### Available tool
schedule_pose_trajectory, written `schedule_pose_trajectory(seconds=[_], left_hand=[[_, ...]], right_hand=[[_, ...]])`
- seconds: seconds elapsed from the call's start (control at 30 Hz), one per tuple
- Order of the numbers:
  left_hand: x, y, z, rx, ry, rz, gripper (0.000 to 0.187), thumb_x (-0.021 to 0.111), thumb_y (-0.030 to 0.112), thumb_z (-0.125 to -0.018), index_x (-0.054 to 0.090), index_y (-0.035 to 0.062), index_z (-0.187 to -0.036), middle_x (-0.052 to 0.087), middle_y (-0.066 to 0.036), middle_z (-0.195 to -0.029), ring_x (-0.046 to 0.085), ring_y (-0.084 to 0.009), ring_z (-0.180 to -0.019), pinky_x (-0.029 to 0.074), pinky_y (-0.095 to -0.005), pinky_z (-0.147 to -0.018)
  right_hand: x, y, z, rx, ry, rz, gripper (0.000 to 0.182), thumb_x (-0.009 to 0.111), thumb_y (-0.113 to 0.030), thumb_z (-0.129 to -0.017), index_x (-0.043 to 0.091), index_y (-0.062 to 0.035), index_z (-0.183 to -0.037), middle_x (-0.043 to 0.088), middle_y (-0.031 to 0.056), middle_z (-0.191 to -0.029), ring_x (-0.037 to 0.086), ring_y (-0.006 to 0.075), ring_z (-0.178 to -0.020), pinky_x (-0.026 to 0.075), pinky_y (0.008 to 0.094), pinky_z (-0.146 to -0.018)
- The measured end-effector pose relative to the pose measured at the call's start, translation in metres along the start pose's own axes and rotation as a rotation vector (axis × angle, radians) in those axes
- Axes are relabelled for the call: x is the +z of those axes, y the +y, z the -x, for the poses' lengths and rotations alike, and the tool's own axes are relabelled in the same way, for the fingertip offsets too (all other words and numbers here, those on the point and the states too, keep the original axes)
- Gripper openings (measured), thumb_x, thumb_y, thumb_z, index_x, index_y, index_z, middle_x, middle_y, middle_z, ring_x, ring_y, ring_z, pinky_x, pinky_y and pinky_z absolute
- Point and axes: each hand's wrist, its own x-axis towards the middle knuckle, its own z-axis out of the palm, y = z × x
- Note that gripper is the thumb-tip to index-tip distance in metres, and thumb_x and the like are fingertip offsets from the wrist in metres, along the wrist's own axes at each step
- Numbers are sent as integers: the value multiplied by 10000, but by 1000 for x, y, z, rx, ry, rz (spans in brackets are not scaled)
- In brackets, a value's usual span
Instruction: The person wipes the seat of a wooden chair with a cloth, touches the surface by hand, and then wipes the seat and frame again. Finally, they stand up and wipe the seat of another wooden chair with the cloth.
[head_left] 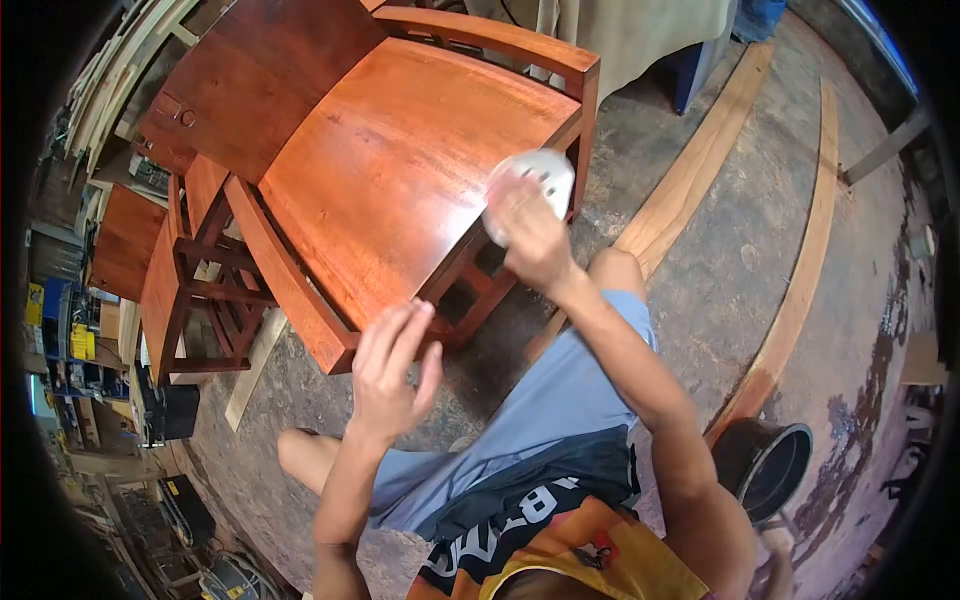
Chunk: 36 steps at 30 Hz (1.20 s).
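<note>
A reddish-brown wooden chair (400, 150) with a wide glossy seat stands in front of me. At the seat's front edge, toward the right, my right hand (530, 235) grips a round white sanding disc (548, 180) with small dark holes. The disc lies over the edge and looks slightly blurred. My left hand (390, 365) is beside the front left corner of the seat, fingers apart and holding nothing; its fingertips are at or just over the front edge, and touch is unclear.
Another wooden chair (160, 270) stands at the left. Long planks (700, 150) lie on the floor at the right, near a black bucket (770, 465). Part of another person's hand (775, 545) shows below the bucket. Tools and dark cases (185, 510) sit at the far left.
</note>
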Motion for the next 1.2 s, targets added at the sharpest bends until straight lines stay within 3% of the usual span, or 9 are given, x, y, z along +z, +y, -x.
schedule_pose_trajectory(seconds=[0.1,0.27,0.33,0.7,0.83,0.87,1.03,1.13,1.2], left_hand=[[12,4,-11,-44,-92,-164,613,676,74,-834,492,-34,-1408,479,-265,-1425,449,-435,-1344,377,-504,-1112],[25,22,-14,-121,-250,-235,746,662,124,-850,331,-88,-1485,303,-309,-1547,283,-457,-1455,257,-532,-1187],[28,25,-17,-142,-265,-262,776,665,138,-850,303,-103,-1492,270,-314,-1563,254,-455,-1472,235,-535,-1195],[19,22,-12,-196,-264,-319,778,667,149,-843,316,-76,-1500,310,-269,-1563,257,-471,-1462,227,-554,-1189],[22,19,-19,-190,-277,-349,816,683,144,-834,288,-57,-1519,296,-265,-1570,232,-462,-1473,193,-562,-1199],[22,19,-21,-184,-279,-357,815,682,147,-834,289,-57,-1518,294,-269,-1569,233,-461,-1474,189,-561,-1201],[16,18,-19,-171,-316,-397,803,675,156,-836,299,-59,-1512,295,-303,-1550,243,-458,-1470,185,-540,-1210],[11,24,-7,-208,-310,-464,765,664,193,-834,347,-160,-1434,374,-348,-1483,289,-462,-1450,174,-550,-1211],[4,31,-6,-222,-320,-536,727,652,215,-837,398,-195,-1380,422,-359,-1444,294,-463,-1449,152,-573,-1210]], right_hand=[[-5,44,-29,202,109,113,591,492,79,-751,562,64,-1337,560,228,-1398,462,394,-1376,325,522,-1176],[-9,33,-27,156,13,72,597,451,101,-781,547,48,-1368,507,223,-1458,428,359,-1412,297,512,-1189],[-8,48,-36,235,86,68,616,438,118,-776,528,57,-1383,494,229,-1468,421,370,-1413,281,515,-1194],[-9,53,-44,391,62,103,695,436,161,-746,449,75,-1435,404,282,-1513,341,433,-1440,243,498,-1213],[-2,15,-39,365,22,129,695,446,159,-743,460,65,-1432,415,275,-1509,349,417,-1441,252,505,-1207],[-4,14,-39,360,29,123,671,381,190,-743,486,94,-1399,415,299,-1496,365,401,-1436,244,455,-1219],[-5,43,-49,400,69,97,682,375,187,-745,492,73,-1407,438,284,-1485,376,402,-1429,259,454,-1214],[-2,12,-31,317,44,57,702,383,192,-735,488,59,-1417,427,272,-1500,367,408,-1432,265,458,-1208],[-7,34,-38,313,48,41,711,390,188,-730,479,59,-1423,422,267,-1506,356,406,-1439,263,462,-1207]])
